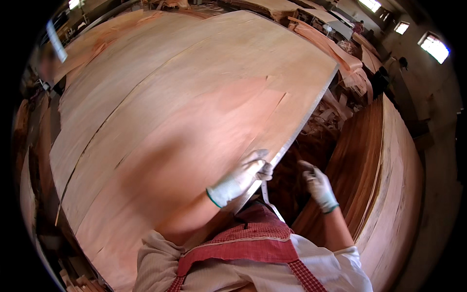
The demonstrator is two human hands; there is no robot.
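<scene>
My left hand (pixel 248 175), in a whitish work glove with a green cuff, is at the metal-trimmed edge (pixel 304 117) of a wide work surface. Its fingers are curled together; what they grip, if anything, is hidden. A narrow white strip (pixel 265 194) hangs just below them, and I cannot tell whether the hand holds it. Under my left forearm spreads a large pale wood veneer sheet (pixel 219 58), with a pinker veneer piece (pixel 204 121) on it. My right hand (pixel 318 187), gloved alike, is over the dark gap beside the edge, fingers bent inward; their contents are unclear.
A tall stack of brown veneer sheets (pixel 355 160) stands close on my right. Veneer scraps (pixel 331 114) fill the gap beyond my hands. More loose veneer (pixel 326 41) is piled at the far right. A blurred person (pixel 47 63) is at the far left, another (pixel 396 68) at the far right.
</scene>
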